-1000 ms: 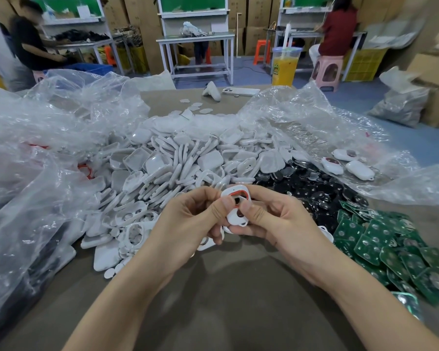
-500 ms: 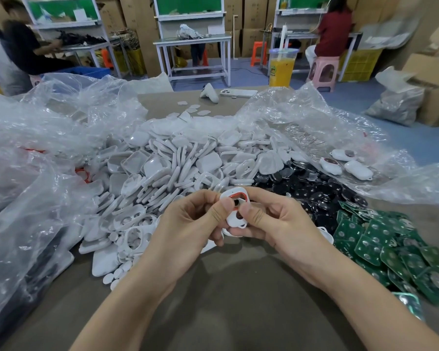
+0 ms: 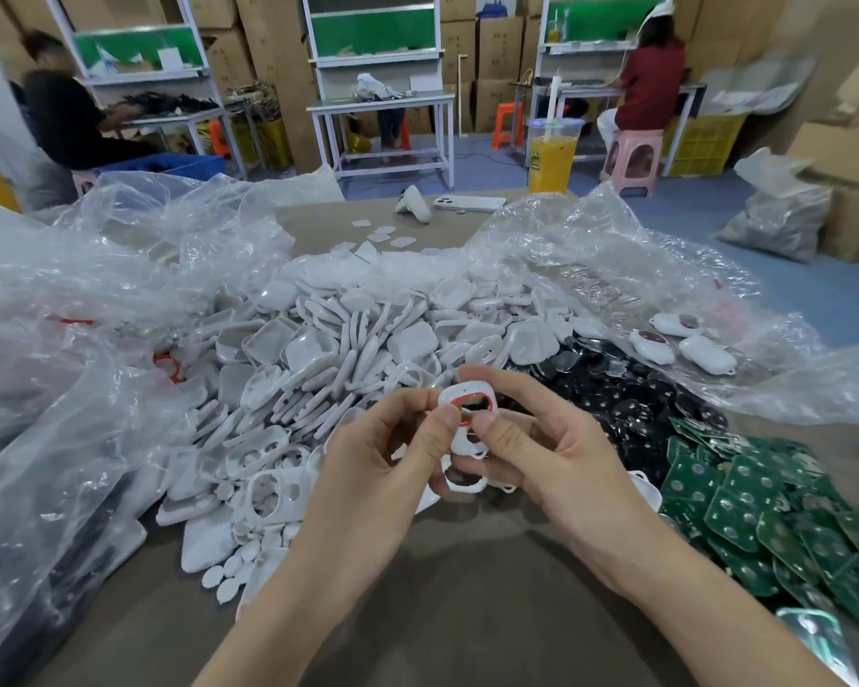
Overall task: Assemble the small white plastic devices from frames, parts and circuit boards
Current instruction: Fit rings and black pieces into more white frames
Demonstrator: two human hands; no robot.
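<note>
Both hands hold one small white frame (image 3: 467,414) with a red ring round its upper opening, just above the brown table. My left hand (image 3: 393,453) pinches its left edge with the thumb on top. My right hand (image 3: 541,453) grips its right side, thumb pressed on the front. Behind the hands lies a big heap of white plastic shells (image 3: 328,354). Black round parts (image 3: 631,404) are piled to the right of it, and green circuit boards (image 3: 764,508) lie at the right edge. Three assembled white devices (image 3: 675,342) rest on plastic film.
Crumpled clear plastic bags (image 3: 55,369) cover the left side and another bag (image 3: 616,270) spreads at the back right. A drink cup (image 3: 551,156), a phone (image 3: 467,204) and a white object stand at the table's far edge. People sit at workbenches beyond.
The hands stay together on the white frame with only small finger shifts. The view has tilted up a little, showing more of the room.
</note>
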